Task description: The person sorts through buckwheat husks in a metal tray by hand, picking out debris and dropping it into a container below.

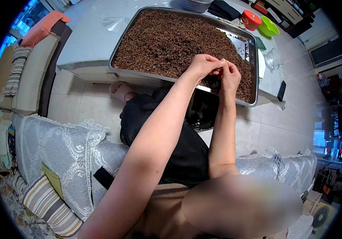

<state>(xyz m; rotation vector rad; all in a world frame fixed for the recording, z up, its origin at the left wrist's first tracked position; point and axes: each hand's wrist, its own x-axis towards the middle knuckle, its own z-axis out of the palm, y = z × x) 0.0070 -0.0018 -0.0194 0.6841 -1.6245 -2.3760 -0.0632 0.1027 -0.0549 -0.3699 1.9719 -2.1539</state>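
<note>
Both left hand (202, 66) and right hand (230, 78) are pinching narrowly, contents unclear; peppercorn-like granules (163, 42) are looking light, brittle, best fingertip-gripped by their sides.

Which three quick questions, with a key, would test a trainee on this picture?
1. True or false: the left hand and the right hand are close together above the metal tray.
2. What colour is the bowl beside the red container? A) blue B) lime green C) black
3. Fill in: brown bits cover most of the tray, but a bare patch of metal shows toward the ____ side of the picture.

Key: 1 true; 2 B; 3 right.
</note>
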